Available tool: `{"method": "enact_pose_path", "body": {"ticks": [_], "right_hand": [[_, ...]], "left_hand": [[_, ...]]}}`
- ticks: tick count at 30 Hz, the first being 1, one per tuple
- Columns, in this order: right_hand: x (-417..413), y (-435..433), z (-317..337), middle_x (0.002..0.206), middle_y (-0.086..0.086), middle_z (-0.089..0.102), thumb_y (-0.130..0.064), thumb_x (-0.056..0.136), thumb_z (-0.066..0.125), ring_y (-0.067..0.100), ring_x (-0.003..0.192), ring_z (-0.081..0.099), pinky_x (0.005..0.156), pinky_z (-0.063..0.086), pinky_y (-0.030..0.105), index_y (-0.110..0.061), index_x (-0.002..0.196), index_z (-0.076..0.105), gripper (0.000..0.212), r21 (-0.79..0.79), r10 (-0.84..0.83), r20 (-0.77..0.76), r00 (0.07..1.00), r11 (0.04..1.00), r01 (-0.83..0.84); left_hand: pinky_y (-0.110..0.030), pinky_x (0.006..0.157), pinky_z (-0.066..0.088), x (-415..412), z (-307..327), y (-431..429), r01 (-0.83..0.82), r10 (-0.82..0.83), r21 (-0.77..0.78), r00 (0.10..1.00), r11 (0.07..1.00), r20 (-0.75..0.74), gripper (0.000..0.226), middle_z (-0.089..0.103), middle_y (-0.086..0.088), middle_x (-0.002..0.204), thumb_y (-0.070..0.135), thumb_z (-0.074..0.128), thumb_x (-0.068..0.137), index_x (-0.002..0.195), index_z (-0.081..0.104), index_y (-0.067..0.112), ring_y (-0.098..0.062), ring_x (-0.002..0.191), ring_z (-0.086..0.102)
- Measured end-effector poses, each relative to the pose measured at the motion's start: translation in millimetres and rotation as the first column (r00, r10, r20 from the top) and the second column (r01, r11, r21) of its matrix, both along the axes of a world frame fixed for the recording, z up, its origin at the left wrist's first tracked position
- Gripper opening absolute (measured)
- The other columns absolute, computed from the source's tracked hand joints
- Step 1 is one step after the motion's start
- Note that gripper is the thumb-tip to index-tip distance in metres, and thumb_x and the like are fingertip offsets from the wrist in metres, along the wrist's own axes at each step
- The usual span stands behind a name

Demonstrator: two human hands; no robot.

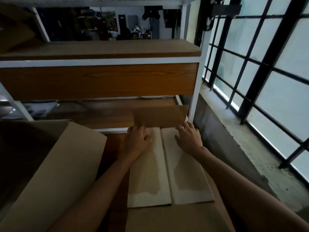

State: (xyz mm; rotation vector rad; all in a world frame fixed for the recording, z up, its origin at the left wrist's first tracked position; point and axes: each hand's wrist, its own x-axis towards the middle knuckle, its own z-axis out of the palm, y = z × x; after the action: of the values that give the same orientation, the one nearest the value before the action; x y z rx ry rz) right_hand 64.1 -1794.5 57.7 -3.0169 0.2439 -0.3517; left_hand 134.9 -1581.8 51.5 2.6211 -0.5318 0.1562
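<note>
Right hand (189,138) flat, fingers spread, pins the right white flap (187,169) down — left hand (137,139) curls round the upright end flap (158,118) at its base, apparently to fold it over.

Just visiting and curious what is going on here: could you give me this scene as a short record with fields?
work: folding the flaps of a cardboard box
side flaps: two pale ones, folded flat, meeting along the middle
far flap: brown, standing up
left hand: fingers curled at the far flap's foot; grip unclear
right hand: fingers spread, resting on the right-side pale flap
around: larger box on the left, shelf behind, barred window on the right
</note>
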Motion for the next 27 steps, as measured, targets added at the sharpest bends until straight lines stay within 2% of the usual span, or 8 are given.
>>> {"method": "enact_pose_path", "body": {"ticks": [4, 8, 13, 16, 19, 22, 25, 27], "right_hand": [[23, -6, -9, 0.158, 0.005, 0.026, -0.042, 0.099, 0.048, 0.032, 0.134, 0.042, 0.090, 0.053, 0.041, -0.022, 0.144, 0.038, 0.050, 0.199, 0.003, -0.074, 0.997, 0.980, 0.012], [34, -14, -19, 0.154, 0.005, 0.034, -0.060, 0.097, 0.038, 0.024, 0.124, 0.053, 0.085, 0.055, 0.038, -0.023, 0.146, 0.034, 0.062, 0.261, -0.010, -0.155, 0.988, 0.964, 0.051], [39, -14, -18, 0.142, 0.004, 0.043, -0.060, 0.097, 0.039, 0.020, 0.108, 0.057, 0.071, 0.049, 0.029, -0.023, 0.141, 0.039, 0.057, 0.223, -0.015, -0.152, 0.988, 0.974, 0.050], [36, -11, -17, 0.140, 0.004, 0.049, -0.053, 0.097, 0.046, 0.020, 0.107, 0.060, 0.070, 0.048, 0.027, -0.022, 0.137, 0.045, 0.051, 0.219, -0.033, -0.078, 0.996, 0.975, 0.050], [29, -4, -15, 0.132, 0.004, 0.057, -0.045, 0.096, 0.054, 0.025, 0.110, 0.059, 0.079, 0.052, 0.034, -0.020, 0.124, 0.059, 0.038, 0.131, -0.039, 0.043, 0.998, 0.991, 0.033], [21, 1, -11, 0.116, 0.001, 0.064, -0.042, 0.097, 0.054, 0.024, 0.107, 0.058, 0.081, 0.053, 0.035, -0.020, 0.104, 0.068, 0.027, 0.035, -0.019, 0.095, 0.995, 0.999, 0.016], [15, 2, -9, 0.094, -0.002, 0.066, -0.039, 0.097, 0.052, 0.019, 0.097, 0.060, 0.082, 0.053, 0.035, -0.023, 0.087, 0.066, 0.023, -0.045, 0.013, 0.083, 0.996, 0.999, -0.010], [11, 1, -6, 0.089, -0.003, 0.065, -0.038, 0.096, 0.054, 0.017, 0.093, 0.061, 0.080, 0.054, 0.034, -0.024, 0.086, 0.064, 0.020, -0.025, 0.039, 0.073, 0.997, 0.999, -0.037]], "left_hand": [[-0.045, 0.113, 0.030, 23, -2, -18, -0.014, 0.017, 0.029, 0.993, 0.999, -0.115, 0.059, 0.023, -0.010, 0.160, 0.040, 0.044, 0.100, 0.153, 0.029, 0.019, -0.032, 0.145, 0.021], [-0.048, 0.108, 0.033, 40, -9, -20, 0.016, 0.018, 0.157, 0.978, 0.987, -0.209, 0.055, 0.033, -0.004, 0.153, 0.055, 0.032, 0.099, 0.146, 0.040, 0.026, -0.032, 0.140, 0.025], [-0.051, 0.108, 0.033, 53, -9, -23, -0.008, 0.048, 0.124, 0.945, 0.992, -0.323, 0.062, 0.034, -0.006, 0.151, 0.063, 0.026, 0.097, 0.141, 0.047, 0.025, -0.033, 0.138, 0.029], [-0.056, 0.114, 0.025, 46, -11, -22, 0.049, -0.019, 0.185, 0.987, 0.982, -0.160, 0.058, 0.035, -0.002, 0.153, 0.060, 0.025, 0.099, 0.142, 0.046, 0.027, -0.033, 0.144, 0.021], [-0.057, 0.118, 0.016, 30, -5, -28, 0.365, -0.379, 0.152, 0.922, 0.918, 0.079, 0.045, 0.042, 0.001, 0.153, 0.046, 0.033, 0.101, 0.138, 0.053, 0.029, -0.026, 0.149, 0.017], [-0.054, 0.121, 0.013, 10, 8, -37, 0.559, -0.570, 0.237, 0.821, 0.795, -0.025, 0.038, 0.053, -0.004, 0.144, 0.041, 0.039, 0.102, 0.124, 0.065, 0.024, -0.023, 0.145, 0.031], [-0.049, 0.118, 0.026, 1, 31, -34, 0.525, -0.540, 0.268, 0.842, 0.808, -0.020, 0.035, 0.065, -0.008, 0.120, 0.039, 0.043, 0.100, 0.104, 0.072, 0.018, -0.023, 0.125, 0.050], [-0.042, 0.100, 0.045, -2, 61, -25, 0.483, -0.495, 0.225, 0.869, 0.847, -0.001, 0.030, 0.064, -0.005, 0.100, 0.039, 0.048, 0.098, 0.089, 0.069, 0.019, -0.020, 0.101, 0.058]]}}
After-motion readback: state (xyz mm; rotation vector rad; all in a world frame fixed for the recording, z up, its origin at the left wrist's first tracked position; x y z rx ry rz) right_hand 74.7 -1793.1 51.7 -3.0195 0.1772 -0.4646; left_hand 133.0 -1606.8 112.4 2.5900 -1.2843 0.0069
